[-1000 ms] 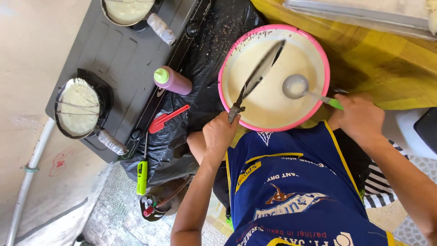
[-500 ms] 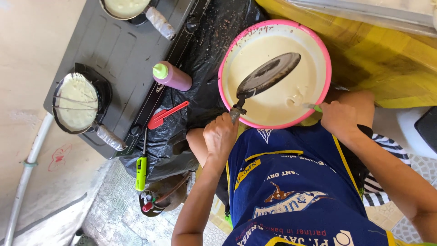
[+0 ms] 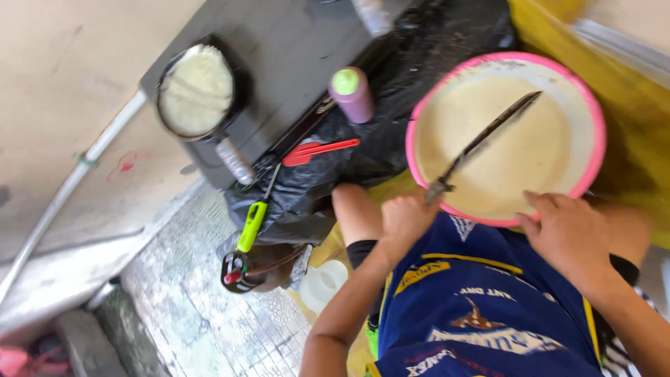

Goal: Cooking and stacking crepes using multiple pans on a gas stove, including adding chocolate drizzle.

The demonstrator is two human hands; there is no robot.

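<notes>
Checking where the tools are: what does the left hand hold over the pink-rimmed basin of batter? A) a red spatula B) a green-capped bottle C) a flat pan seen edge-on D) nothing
C: the left hand grips the handle of a thin dark pan angled over the pink-rimmed basin.

A dark grey flat cooktop (image 3: 293, 42) fills the far left of my view. On it sits my small black round pan of pale batter (image 3: 196, 91), its handle pointing near, and to the right a purple squeeze bottle with a green cap (image 3: 352, 94) stands at the edge. Crumpled black plastic sheeting (image 3: 412, 63) drapes the surface beside it, with a red plastic spatula (image 3: 319, 151) lying on it. Below, the floor is grey patterned tile (image 3: 202, 314).
</notes>
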